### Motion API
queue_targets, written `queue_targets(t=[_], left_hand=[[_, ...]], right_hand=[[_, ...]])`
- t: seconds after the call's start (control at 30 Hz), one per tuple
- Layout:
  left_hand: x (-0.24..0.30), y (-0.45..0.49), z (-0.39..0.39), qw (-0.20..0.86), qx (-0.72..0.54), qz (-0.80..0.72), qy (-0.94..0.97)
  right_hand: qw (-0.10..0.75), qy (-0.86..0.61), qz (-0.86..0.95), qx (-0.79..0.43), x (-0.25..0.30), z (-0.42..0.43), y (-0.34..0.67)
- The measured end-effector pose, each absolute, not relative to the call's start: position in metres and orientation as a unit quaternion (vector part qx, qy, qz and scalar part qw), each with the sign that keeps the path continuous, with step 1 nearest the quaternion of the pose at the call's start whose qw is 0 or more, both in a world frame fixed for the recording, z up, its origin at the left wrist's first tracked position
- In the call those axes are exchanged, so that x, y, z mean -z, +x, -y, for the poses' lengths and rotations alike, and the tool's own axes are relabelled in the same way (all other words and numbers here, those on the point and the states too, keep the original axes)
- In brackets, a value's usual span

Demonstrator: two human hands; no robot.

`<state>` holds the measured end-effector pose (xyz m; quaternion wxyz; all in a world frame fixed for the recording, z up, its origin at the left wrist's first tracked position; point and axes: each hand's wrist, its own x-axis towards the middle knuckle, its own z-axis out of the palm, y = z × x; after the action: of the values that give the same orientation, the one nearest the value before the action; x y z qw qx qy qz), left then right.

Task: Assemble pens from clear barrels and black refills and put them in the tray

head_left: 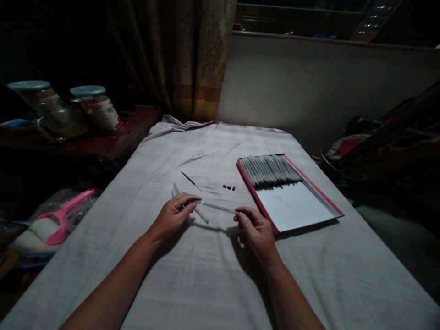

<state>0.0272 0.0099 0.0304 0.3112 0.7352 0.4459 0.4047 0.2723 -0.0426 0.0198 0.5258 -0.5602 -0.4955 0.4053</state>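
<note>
Both hands hold one clear pen barrel [217, 207] level above the white cloth [213, 275]. My left hand [173, 215] pinches its left end, and my right hand [256, 229] pinches its right end. Under my left hand lie two white tubes [201, 213] on the cloth. A thin dark refill [191, 181] lies just beyond them. Small red and black caps [228, 187] sit between the refill and a red-edged tray [302, 208]. A row of several pens [270, 171] fills the tray's far half.
At the left, a dark wooden shelf [99, 146] carries two lidded jars [98, 107]. A pink-handled tool [62, 220] lies below it. A curtain [195, 59] hangs behind, and dark bags [388, 137] are piled at the right.
</note>
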Motion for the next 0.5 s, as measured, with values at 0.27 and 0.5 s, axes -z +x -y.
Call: queue_targets(t=[0.27, 0.5], left_hand=[[-0.032, 0.032, 0.005, 0.219, -0.299, -0.366, 0.854], [-0.022, 0.036, 0.014, 0.222, -0.333, -0.355, 0.845]], right_hand=[[0.378, -0.529, 0.651, -0.392, -0.016, 0.04, 0.284], [0.36, -0.514, 0.686, -0.368, -0.014, 0.041, 0.283]])
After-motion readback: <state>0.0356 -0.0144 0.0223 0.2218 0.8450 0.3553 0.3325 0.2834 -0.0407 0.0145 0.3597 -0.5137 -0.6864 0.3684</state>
